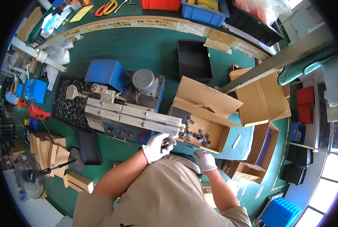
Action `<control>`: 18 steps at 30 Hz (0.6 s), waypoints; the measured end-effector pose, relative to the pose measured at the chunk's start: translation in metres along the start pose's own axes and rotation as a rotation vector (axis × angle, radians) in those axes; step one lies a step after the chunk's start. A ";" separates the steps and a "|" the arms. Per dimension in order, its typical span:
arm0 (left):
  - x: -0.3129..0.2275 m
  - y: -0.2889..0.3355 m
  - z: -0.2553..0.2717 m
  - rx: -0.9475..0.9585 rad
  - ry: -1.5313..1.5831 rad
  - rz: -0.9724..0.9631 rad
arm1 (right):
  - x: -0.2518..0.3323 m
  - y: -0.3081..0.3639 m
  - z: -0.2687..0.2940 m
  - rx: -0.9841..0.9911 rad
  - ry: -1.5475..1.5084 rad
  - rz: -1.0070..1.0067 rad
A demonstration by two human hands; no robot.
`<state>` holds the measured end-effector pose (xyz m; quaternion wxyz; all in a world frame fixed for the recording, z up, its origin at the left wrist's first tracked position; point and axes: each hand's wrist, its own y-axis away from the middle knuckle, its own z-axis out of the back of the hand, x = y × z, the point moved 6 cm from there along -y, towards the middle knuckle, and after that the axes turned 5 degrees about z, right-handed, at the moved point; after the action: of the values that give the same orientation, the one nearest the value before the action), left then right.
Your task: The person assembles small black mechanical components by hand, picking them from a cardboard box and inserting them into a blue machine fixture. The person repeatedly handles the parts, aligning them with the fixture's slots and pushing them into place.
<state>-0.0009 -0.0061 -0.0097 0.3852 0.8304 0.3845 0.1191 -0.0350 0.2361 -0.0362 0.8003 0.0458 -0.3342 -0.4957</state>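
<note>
Small dark parts [165, 145] in gloved left hand [157, 147], beside machine rail [135, 116] end; more in open carton [219, 132].
Left fingers curled around parts; right hand [205, 161] near carton, finger state: cannot tell.

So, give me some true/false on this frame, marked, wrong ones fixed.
1. The left hand wears a white glove. True.
2. Black pronged parts lie in the open cardboard box. True.
3. The right hand is inside that box. False: the right hand is outside it, nearer the body.
4. The grey motor sits left of the blue cover. False: it sits right of the blue cover.
</note>
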 end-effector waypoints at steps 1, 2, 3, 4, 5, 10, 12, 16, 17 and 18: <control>-0.002 0.002 0.001 -0.010 0.007 0.008 | -0.004 -0.001 -0.019 0.002 0.027 -0.048; -0.004 0.005 0.003 -0.057 0.007 0.015 | -0.010 -0.007 -0.038 -0.033 0.064 -0.077; -0.006 0.011 0.004 -0.082 -0.023 -0.007 | -0.018 -0.014 -0.055 -0.095 0.070 -0.067; -0.008 0.015 0.005 -0.111 -0.030 -0.002 | -0.024 -0.021 -0.069 -0.112 0.084 -0.079; -0.009 0.020 0.006 -0.143 -0.035 0.000 | -0.029 -0.029 -0.080 -0.126 0.096 -0.086; -0.019 0.029 0.007 -0.190 -0.089 0.011 | -0.053 -0.045 -0.112 -0.276 0.234 -0.107; -0.018 0.029 0.011 -0.179 -0.078 0.007 | -0.040 -0.039 -0.099 -0.209 0.089 -0.038; -0.018 0.029 0.009 -0.141 -0.079 -0.018 | 0.007 -0.013 -0.030 -0.284 -0.337 0.072; -0.016 0.028 0.009 -0.135 -0.080 -0.026 | 0.020 -0.006 -0.008 -0.291 -0.462 0.057; -0.014 0.023 0.011 -0.111 -0.057 -0.022 | 0.025 -0.001 0.006 -0.339 -0.570 0.028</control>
<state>0.0083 -0.0317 0.0012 0.4428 0.8064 0.3754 0.1125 -0.0325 0.2165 -0.0195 0.6776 -0.2330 -0.4579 -0.5263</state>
